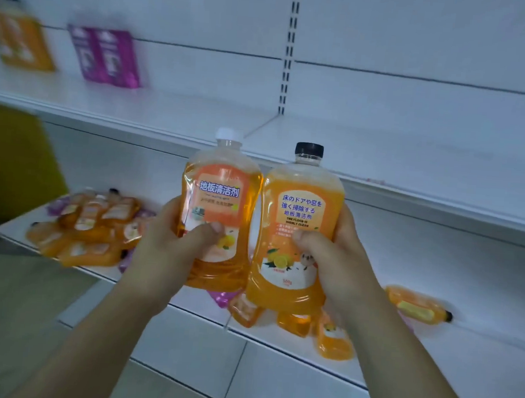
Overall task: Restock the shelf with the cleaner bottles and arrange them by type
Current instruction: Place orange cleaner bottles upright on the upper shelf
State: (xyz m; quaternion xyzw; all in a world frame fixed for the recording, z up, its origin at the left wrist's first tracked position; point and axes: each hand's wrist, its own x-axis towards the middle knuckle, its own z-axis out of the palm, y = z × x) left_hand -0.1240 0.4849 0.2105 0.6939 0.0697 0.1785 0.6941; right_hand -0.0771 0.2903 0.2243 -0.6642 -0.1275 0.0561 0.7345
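My left hand grips a clear orange cleaner bottle with a white cap, held upright. Beside it my right hand grips a cloudier orange bottle with a black cap, also upright. The two bottles are side by side in front of the upper shelf's edge. On that upper shelf at far left stand two orange bottles and two purple bottles.
The lower shelf holds a heap of lying orange bottles at the left. More orange bottles lie under my hands, with a purple one partly hidden. A single orange bottle lies to the right. A slotted upright divides the back panel.
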